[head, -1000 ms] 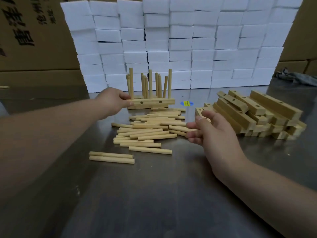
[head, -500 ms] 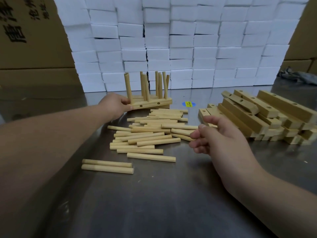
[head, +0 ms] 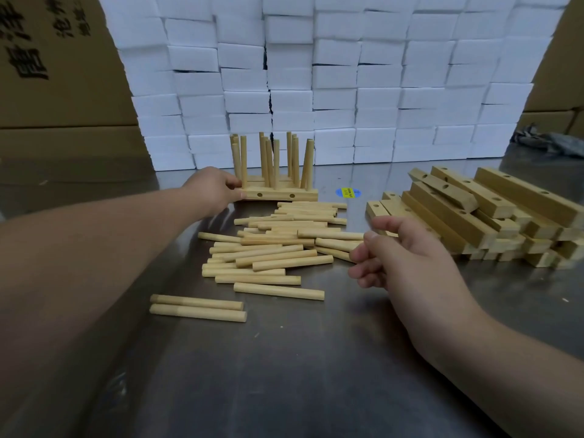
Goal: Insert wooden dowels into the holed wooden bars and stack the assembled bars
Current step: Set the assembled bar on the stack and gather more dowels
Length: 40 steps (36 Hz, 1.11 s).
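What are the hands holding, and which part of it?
The left hand grips the dowelled bar by its left end. The right hand holds nothing.

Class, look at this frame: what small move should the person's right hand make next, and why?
Probably reach forward and take the nearest holed bar. The right hand is empty, fingers loosely curled, just in front of the bar pile, while the left hand holds the end of the front assembled bar, whose dowels stand upright.
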{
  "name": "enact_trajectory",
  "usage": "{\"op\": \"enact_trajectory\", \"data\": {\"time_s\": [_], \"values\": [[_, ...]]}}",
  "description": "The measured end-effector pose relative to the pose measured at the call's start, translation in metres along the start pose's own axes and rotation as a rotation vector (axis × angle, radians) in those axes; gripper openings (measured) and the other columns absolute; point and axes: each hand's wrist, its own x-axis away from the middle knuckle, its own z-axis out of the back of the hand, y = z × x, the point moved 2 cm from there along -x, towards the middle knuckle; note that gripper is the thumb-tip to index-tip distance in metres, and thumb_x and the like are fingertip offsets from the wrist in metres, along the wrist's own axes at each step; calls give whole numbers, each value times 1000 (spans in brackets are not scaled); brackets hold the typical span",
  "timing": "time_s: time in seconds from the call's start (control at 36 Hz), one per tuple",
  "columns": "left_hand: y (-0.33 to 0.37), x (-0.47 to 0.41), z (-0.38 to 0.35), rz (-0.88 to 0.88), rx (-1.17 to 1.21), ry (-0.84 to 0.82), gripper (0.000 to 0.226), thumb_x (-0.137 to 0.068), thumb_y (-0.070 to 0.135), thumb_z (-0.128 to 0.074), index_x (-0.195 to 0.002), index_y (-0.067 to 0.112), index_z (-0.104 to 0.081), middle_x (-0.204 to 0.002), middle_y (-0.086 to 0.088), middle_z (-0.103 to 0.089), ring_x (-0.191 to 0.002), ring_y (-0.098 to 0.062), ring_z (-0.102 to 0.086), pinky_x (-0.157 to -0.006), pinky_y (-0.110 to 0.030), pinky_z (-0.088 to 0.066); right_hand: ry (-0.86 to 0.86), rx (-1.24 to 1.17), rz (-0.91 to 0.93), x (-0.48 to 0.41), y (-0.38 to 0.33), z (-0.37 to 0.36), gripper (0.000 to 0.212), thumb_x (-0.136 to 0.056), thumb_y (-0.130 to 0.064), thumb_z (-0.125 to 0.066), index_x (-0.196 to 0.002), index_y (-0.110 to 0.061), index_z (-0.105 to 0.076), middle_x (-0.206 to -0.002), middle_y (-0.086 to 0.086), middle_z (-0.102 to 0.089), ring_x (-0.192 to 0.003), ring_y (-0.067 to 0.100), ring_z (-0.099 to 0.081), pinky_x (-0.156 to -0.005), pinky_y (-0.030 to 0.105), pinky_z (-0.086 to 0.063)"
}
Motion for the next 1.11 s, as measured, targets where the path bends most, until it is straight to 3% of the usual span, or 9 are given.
{"op": "enact_trajectory", "data": {"time_s": [0.33, 0.44, 0.56, 0.69, 0.86, 0.97, 1.11], "values": [[10, -8, -9, -23, -46, 16, 37, -88, 31, -58, -124, 18, -57, -124, -6, -59, -104, -23, -55, -80, -30, -41, -14, 5, -15, 1, -1, -1, 14, -92, -15, -52, -95, -29, -52, -56, -8, -63, -52, 9, -57, -46, 18, -45], [8, -8, -11, -29, -69, 25, 37, -87, 32, -61, -121, 19, -60, -119, -5, -62, -94, -20, -54, -77, -29, -40, -15, 10, -20, 2, -1, -1, 14, -92, -15, -52, -94, -28, -52, -55, -8, -62, -51, 9, -57, -46, 19, -45], [4, -5, -10, -51, -138, -10, 33, -86, 32, -61, -115, 17, -63, -107, -4, -64, -86, -17, -51, -75, -27, -39, -21, 32, -17, 2, -1, -1, 12, -92, -16, -52, -95, -29, -52, -55, -9, -62, -52, 8, -57, -47, 20, -44], [5, -3, -9, -28, -173, -4, 26, -85, 32, -62, -107, 17, -65, -75, 6, -55, -69, -12, -51, -66, -28, -39, -31, 56, -21, 3, -1, -2, 12, -92, -17, -51, -95, -28, -53, -55, -9, -62, -53, 9, -57, -50, 24, -44], [6, -2, -8, -16, -237, 0, 27, -85, 36, -61, -104, 17, -66, -86, 1, -59, -81, -18, -55, -70, -30, -45, -39, 92, -15, 3, -1, -2, 11, -92, -18, -51, -93, -29, -54, -55, -9, -62, -52, 8, -56, -49, 25, -44], [8, -1, -9, -3, -235, -1, 21, -84, 37, -60, -90, 18, -66, -75, 2, -61, -71, -15, -57, -66, -30, -49, -45, 103, -13, 4, -1, -2, 11, -92, -19, -51, -92, -30, -55, -55, -10, -63, -51, 7, -56, -45, 22, -44], [11, 0, -10, -4, -261, -4, 19, -85, 37, -58, -73, 23, -60, -67, 2, -62, -64, -13, -58, -52, -25, -40, -47, 102, -16, 5, -1, -3, 11, -91, -20, -52, -91, -30, -55, -56, -10, -63, -50, 7, -55, -42, 22, -43]]}}
